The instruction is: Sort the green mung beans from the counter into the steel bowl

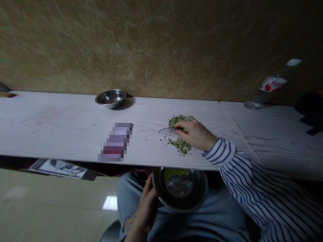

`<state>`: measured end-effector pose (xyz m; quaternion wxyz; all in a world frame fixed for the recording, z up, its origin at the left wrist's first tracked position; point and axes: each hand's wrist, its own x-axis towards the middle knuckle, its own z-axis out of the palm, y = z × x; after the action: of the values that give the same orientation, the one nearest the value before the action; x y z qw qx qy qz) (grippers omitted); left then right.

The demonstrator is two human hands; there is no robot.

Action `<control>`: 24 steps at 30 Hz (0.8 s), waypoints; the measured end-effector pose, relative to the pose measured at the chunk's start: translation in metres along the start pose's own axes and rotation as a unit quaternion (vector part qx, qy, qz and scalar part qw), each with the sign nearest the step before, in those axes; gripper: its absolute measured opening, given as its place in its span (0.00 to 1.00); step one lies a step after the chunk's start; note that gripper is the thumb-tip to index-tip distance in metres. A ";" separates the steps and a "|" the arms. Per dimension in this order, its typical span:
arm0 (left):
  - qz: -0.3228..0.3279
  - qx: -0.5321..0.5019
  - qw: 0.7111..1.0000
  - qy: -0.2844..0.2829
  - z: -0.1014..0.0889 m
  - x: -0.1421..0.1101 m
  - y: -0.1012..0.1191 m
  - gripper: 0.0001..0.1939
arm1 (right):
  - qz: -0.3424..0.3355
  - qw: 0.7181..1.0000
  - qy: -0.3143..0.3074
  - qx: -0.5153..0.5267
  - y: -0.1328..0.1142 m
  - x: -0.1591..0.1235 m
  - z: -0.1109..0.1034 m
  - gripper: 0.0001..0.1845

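My right hand [196, 134] reaches over the tabletop, its thumb and fingers pinched on a thin, clear, curved piece of plastic [165, 130] whose exact kind I cannot make out. Small green beans [180, 146], like mung beans, lie scattered on the table beneath and on both sides of that hand. Below the table's front edge, my left hand [147, 206] grips the left rim of a large metal bowl [185, 207] above my lap. More green beans [175, 173] are gathered at the bowl's far side. Most of the left fingers are hidden behind the bowl.
A small metal bowl [111, 99] stands near the wall. Left of the beans lies a flat, pixelated rectangular thing [117, 141]. A clear bottle [274, 84] with a white cap stands at the back right, near a dark object [311, 109]. The pale table [50, 127] ends above my knees.
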<state>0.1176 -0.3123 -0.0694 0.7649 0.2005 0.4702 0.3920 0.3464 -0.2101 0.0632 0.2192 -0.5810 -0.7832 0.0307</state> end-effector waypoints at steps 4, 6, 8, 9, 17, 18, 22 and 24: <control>-0.012 -0.010 1.000 -0.006 -0.006 -0.001 0.002 0.38 | -0.022 0.994 -0.102 -0.036 -0.005 0.047 0.011 0.12; -0.012 -0.013 1.000 -0.006 -0.009 -0.001 0.003 0.38 | -0.035 0.990 -0.125 -0.048 -0.008 0.057 0.017 0.12; -0.003 -0.020 1.000 -0.008 -0.011 0.000 0.004 0.37 | -0.051 0.988 -0.133 -0.054 -0.007 0.059 0.022 0.12; -0.001 -0.023 1.000 -0.010 -0.012 0.000 0.004 0.36 | -0.062 0.988 -0.133 -0.057 -0.007 0.058 0.023 0.12; -0.003 -0.030 1.000 0.000 -0.009 0.003 0.004 0.39 | -0.153 0.977 -0.149 -0.025 0.002 0.032 0.017 0.10; -0.002 -0.028 1.000 0.001 -0.008 0.002 0.004 0.38 | -0.160 0.975 -0.152 -0.020 0.002 0.029 0.015 0.10; -0.011 -0.013 1.000 0.008 -0.004 0.000 0.006 0.39 | -0.181 0.970 -0.160 -0.003 0.005 0.015 0.010 0.09; -0.010 -0.008 1.000 0.012 -0.001 -0.002 0.008 0.40 | -0.190 0.968 -0.160 0.007 0.006 0.009 0.008 0.09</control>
<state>0.1129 -0.3089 -0.0639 0.7648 0.1853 0.4777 0.3906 0.3469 -0.1986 0.0569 0.0966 -0.4071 -0.9041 0.0867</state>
